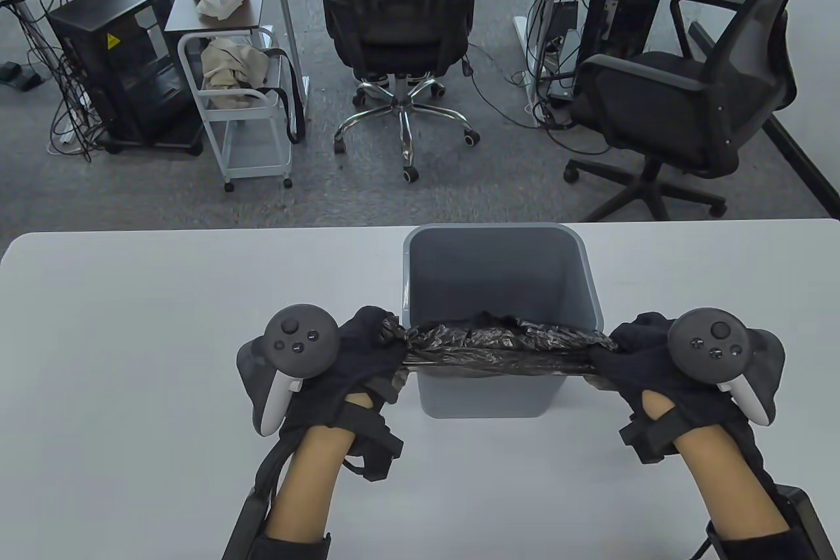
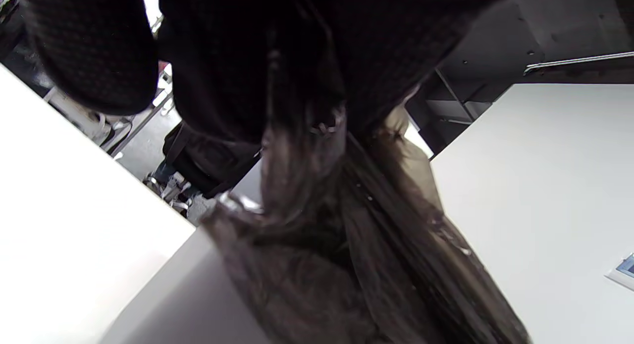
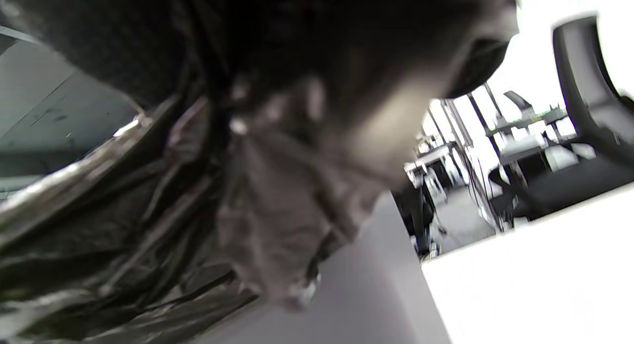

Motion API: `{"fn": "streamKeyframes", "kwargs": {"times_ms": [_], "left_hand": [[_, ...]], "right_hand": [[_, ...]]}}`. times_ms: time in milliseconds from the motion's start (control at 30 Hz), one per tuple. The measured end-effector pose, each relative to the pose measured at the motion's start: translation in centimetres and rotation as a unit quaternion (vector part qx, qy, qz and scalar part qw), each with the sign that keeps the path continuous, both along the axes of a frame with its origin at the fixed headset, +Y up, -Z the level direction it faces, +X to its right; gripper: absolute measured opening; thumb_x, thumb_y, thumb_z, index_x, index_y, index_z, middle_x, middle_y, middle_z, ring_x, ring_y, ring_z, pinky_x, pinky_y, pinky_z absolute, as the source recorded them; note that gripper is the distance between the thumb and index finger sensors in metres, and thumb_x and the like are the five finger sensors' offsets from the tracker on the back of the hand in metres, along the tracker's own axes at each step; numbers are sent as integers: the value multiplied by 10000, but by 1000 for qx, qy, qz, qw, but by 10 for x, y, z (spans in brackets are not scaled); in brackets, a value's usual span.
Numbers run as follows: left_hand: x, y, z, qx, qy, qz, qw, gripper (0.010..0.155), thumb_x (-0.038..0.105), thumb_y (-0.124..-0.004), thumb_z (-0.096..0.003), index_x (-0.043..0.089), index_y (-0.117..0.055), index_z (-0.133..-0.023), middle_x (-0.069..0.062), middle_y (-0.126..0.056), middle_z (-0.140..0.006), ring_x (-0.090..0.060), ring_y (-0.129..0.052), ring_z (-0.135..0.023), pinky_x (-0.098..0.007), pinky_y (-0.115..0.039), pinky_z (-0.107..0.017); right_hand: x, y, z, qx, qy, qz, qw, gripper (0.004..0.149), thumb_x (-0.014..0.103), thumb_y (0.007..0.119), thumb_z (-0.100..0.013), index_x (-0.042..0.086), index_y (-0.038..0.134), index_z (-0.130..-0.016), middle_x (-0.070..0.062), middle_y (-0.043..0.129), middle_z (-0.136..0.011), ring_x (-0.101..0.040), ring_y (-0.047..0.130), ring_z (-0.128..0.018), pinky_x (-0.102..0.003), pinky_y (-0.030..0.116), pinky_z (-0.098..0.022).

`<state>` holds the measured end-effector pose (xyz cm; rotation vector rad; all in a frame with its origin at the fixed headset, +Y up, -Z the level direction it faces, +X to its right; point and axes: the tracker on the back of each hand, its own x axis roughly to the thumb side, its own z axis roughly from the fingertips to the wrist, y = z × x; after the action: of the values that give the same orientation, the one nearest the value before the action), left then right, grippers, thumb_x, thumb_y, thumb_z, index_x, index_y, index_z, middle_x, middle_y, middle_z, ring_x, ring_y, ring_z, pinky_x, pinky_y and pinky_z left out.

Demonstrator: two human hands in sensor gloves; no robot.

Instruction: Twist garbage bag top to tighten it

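A black garbage bag (image 1: 502,350) sits in a grey bin (image 1: 499,271) on the white table. Its top is pulled flat into a band across the bin's near rim. My left hand (image 1: 374,346) grips the bag's left end beside the bin's left wall. My right hand (image 1: 623,353) grips the right end beside the bin's right wall. In the left wrist view the bag (image 2: 346,235) hangs from my closed fingers (image 2: 247,62). In the right wrist view the bag (image 3: 148,225) is bunched under my fingers (image 3: 297,47).
The white table (image 1: 164,337) stretches to both sides of the bin, its far edge just behind the bin. Beyond it stand two black office chairs (image 1: 400,28) (image 1: 695,94), a white cart (image 1: 243,107) and a black cabinet (image 1: 125,54).
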<state>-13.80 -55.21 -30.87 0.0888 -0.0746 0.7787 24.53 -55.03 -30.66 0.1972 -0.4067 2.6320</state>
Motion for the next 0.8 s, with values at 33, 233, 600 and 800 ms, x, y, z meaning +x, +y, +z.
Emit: {"fn": "streamKeyframes", "kwargs": {"times_ms": [33,233,600,800], "left_hand": [[2,4,1,11,4,-11,1000,423,315,-953,-385,251,-860,-793,-42,-968,-656,-234,-1013,-403,-554,-859,-410],[26,28,2,64,-35,-60,996,526,289,-942,-394,303,-811,-903,-33,-957,-682,-243,-1004,-439,-570,-841,-448],[95,41,-1,61,-197,-73,976,728,290,-965,-387,327,-667,-1050,-29,-975,-685,-250,-1019,-447,-590,-831,-475],[115,35,-4,50,-225,-28,973,614,323,-987,-365,252,-827,-953,-28,-1006,-646,-228,-1045,-405,-585,-849,-452]], "right_hand": [[-5,5,2,23,-2,24,999,355,429,950,-314,123,1009,-484,-144,864,-633,-416,813,-573,-781,466,-542],[-36,28,15,134,15,127,983,359,422,953,-302,137,1004,-515,-133,854,-669,-410,807,-613,-778,460,-561],[-79,53,30,188,69,78,977,393,428,944,-300,152,998,-574,-123,855,-696,-399,821,-630,-774,472,-564],[-83,55,31,119,125,-63,983,415,418,946,-303,111,1010,-575,-136,870,-688,-412,832,-624,-787,459,-558]]}}
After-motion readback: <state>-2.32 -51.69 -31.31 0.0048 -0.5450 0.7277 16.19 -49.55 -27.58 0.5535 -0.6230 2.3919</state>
